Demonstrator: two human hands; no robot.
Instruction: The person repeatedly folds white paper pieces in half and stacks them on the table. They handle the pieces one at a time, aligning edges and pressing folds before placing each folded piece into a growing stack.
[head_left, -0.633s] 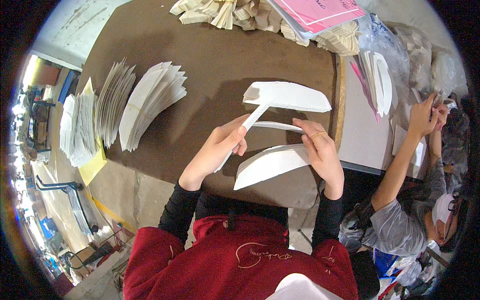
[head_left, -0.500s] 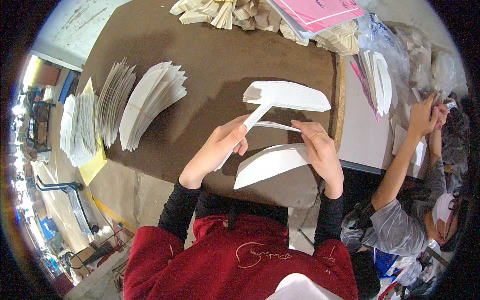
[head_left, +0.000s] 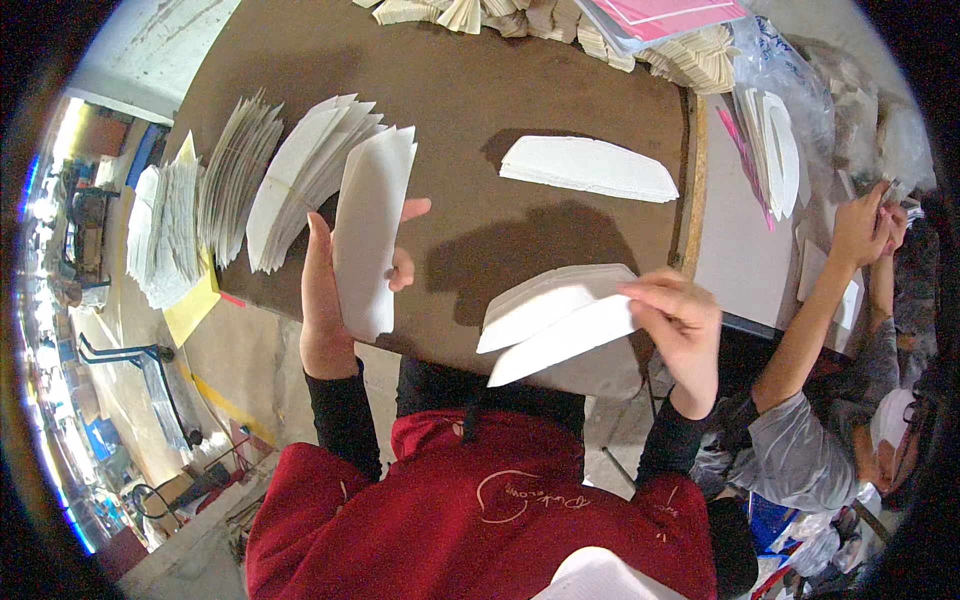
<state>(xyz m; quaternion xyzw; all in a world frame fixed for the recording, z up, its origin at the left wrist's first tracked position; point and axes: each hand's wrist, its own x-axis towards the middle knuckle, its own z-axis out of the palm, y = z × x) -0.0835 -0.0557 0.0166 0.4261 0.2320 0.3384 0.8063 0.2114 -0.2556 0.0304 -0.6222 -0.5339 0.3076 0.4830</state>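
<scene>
My left hand holds a white curved-edged paper piece on end, thumb on its left side and fingers showing past its right side. My right hand pinches one end of another white paper piece, which slants down to the left. Just behind that piece a similar white piece shows, partly covered; I cannot tell whether it is held or lying on the table. Farther back on the brown table lies a low stack of white paper pieces.
Fanned bundles of white paper pieces stand at the table's left side, near a yellow sheet. Along the far edge are cream paper bundles and a pink sheet. At the right, a co-worker's hands work by plastic bags.
My left hand has moved left, turning its paper piece upright, away from the stack. My right hand has shifted slightly right and down with its piece. The view has shifted slightly.
</scene>
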